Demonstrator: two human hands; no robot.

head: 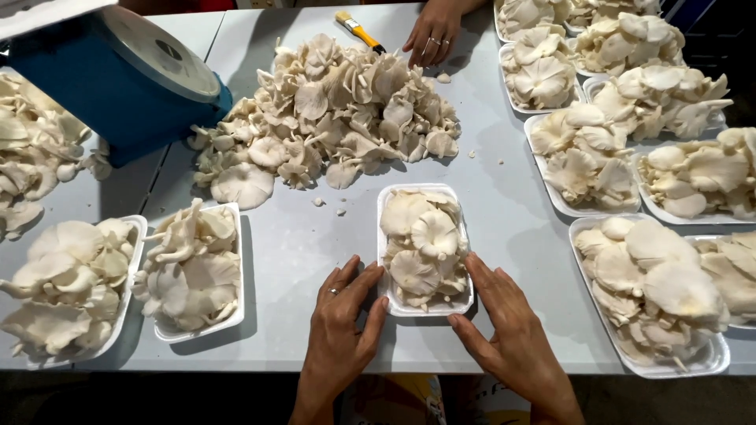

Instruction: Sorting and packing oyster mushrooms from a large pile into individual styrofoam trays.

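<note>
The centre tray (425,250) sits near the front edge of the table (504,197), filled with mushrooms (421,244) that rise above its rim. The left hand (342,323) lies flat and open, fingertips touching the tray's front left corner; the right hand (508,323) is likewise flat and open, fingers against the tray's right side and front right corner. Neither hand grips anything. Risks, as judged from this arrangement: the tray looks thin and light, so uneven pressure from one side could skew or slide it toward the front edge, which is close. Squeezing the walls inward could flex the rim and tip the upper caps out, since they are heaped and loose. The caps appear brittle at the margins; crumbs (329,205) already lie on the table between the tray and the loose pile (339,118) toward the back edge, so rough contact may break more. Filled trays stand to the left (197,271) and right (654,303); a wide sideways push could bring the centre tray against them. Another person's hand (431,35) rests at the back edge beside a brush (358,30), well apart from the centre tray.
</note>
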